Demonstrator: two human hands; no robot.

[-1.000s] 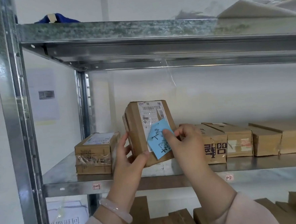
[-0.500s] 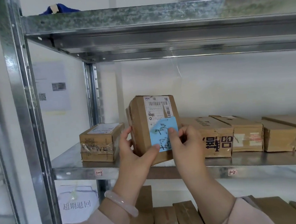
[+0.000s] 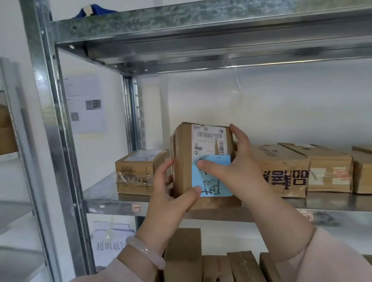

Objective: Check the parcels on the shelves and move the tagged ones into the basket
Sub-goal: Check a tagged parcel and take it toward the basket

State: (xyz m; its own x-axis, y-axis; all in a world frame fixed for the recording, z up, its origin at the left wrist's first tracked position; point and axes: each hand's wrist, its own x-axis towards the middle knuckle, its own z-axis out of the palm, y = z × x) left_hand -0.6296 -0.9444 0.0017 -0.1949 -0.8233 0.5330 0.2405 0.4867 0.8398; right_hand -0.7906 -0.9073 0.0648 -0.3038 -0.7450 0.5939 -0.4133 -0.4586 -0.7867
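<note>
1 rack [image 3: 54,128]: galvanised steel, set against a white wall.

1 shelf [image 3: 110,201]: middle level of the rack. A small sticker [image 3: 137,208] is fixed to its front edge near the left corner.

1 row of boxes [image 3: 282,173]: three brown cartons are laid flat side by side toward the right edge of the shelf.

1 lot of lower boxes [image 3: 216,273]: these are stood on edge on the level beneath.

1 single box [image 3: 139,172]: taped, with a white sheet on top, laid flat near the left edge of the shelf.

1 parcel [image 3: 182,158]: a brown carton, held upright at the front edge of the shelf, between the single box and the row of boxes. Whether its base rests on the shelf cannot be told. A white barcode label [image 3: 209,143] is carried on its front.

1 right hand [image 3: 241,165]: the fingers are curled over the parcel's upper right edge, and the thumb is pressed on the tag.

1 left hand [image 3: 169,199]: the parcel's lower left corner is gripped, with the thumb across the front and the fingers round the side.

1 tag [image 3: 217,187]: a blue note, handwritten in black, stuck on the parcel's front just below the label.

1 bracelet [image 3: 144,251]: pale, worn on the left wrist.
</note>
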